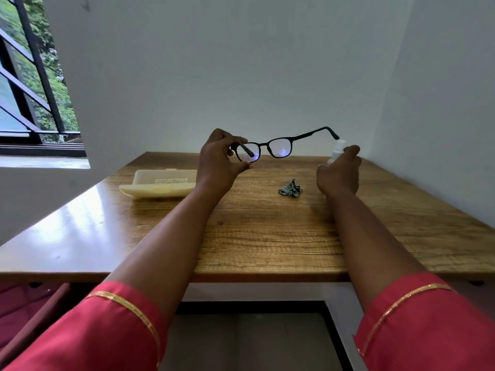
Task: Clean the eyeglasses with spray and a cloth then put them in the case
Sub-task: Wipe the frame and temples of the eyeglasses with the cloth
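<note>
The left hand (218,156) held the eyeglasses (270,148) aloft, its grip pinching the frame's left end, droplets already on the lenses. Just right of them, the right hand (338,170) was curled around the spray bottle (336,151), nozzle toward the lens. Risk, as I judged it: that one-ended pinch could let the frame twist or slip. Count: one pair of glasses, one bottle, one crumpled cloth (290,189) below, one open case (160,184) on the table (267,236).
</note>
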